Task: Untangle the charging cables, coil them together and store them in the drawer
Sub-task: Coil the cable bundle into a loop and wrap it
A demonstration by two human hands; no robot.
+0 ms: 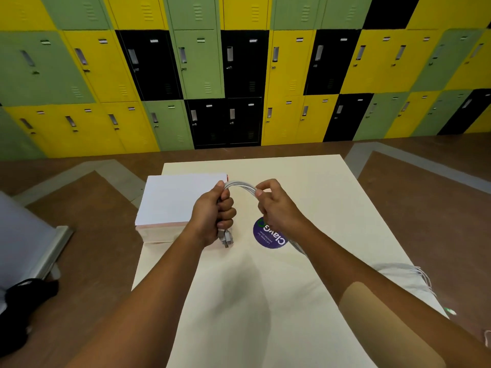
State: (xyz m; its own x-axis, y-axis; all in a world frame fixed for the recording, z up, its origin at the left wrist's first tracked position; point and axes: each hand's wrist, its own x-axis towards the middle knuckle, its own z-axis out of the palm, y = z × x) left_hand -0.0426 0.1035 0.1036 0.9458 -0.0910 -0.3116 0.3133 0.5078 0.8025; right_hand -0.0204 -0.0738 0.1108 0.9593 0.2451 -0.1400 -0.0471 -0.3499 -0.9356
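While lockers [196, 62] stand behind, cables [240, 185] arc above a cream table [265, 301].

bench [265, 301]: cream top, rectangular, standing on a brown floor [87, 208] with grey inlaid bands. round purple sticker [269, 236]: lies flat on the bench near its middle, white lettering, partly hidden. locker wall [202, 62]: behind the bench, doors in yellow, green and black, all closed. black fabric item [24, 309]: on the floor at the lower left, beside a grey panel [24, 235] with a metal edge.
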